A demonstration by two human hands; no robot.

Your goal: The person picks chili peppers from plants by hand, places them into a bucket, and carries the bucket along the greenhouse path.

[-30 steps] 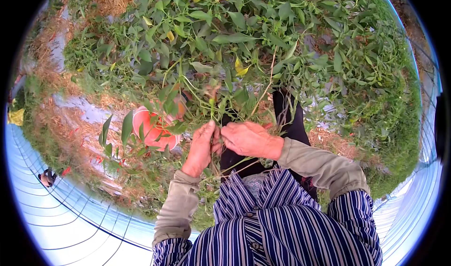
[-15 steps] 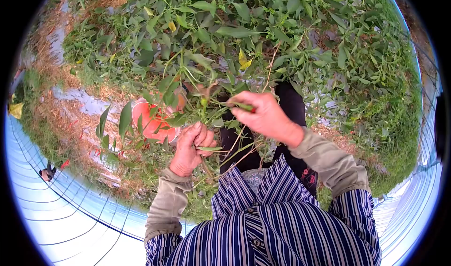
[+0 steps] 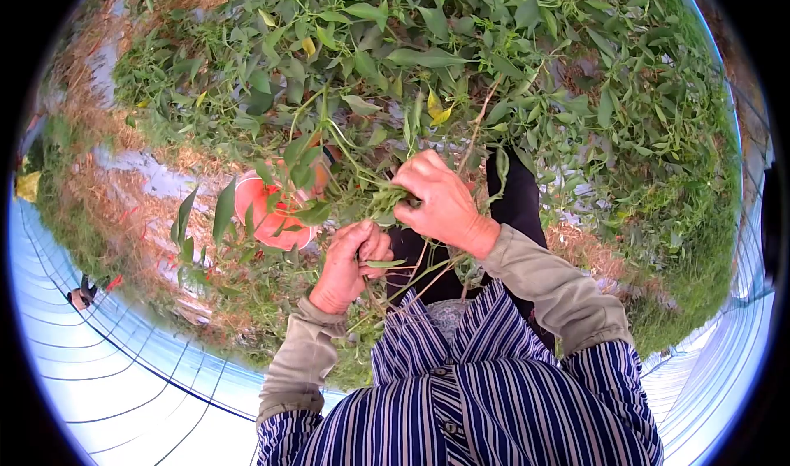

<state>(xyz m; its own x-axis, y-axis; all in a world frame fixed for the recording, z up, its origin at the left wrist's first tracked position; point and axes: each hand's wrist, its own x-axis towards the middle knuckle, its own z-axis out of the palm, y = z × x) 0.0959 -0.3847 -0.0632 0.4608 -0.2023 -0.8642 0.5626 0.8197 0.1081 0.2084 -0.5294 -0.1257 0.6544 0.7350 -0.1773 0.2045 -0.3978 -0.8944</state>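
My left hand (image 3: pixel 350 260) is closed around a pepper plant stem, and a narrow leaf (image 3: pixel 383 264) sticks out past its fingers. Just up and to the right, my right hand (image 3: pixel 440 203) pinches a bunch of green leaves (image 3: pixel 388 201) on the same tangle of stems. Its palm is turned away, so whether anything else is inside I cannot tell. An orange-red bucket (image 3: pixel 284 234) stands left of the hands, partly covered by leaves.
Dense pepper plants (image 3: pixel 428 55) spread ahead and to the right, with a few yellow leaves (image 3: pixel 439 108). Straw (image 3: pixel 123 199) and grey ground sheeting (image 3: pixel 148 174) lie to the left. My dark trouser legs (image 3: pixel 514 190) are below the branches.
My right hand has moved slightly left and down, and now grips leaves. The red-tipped green pepper seen in it earlier is no longer visible. My left hand has shifted slightly right.
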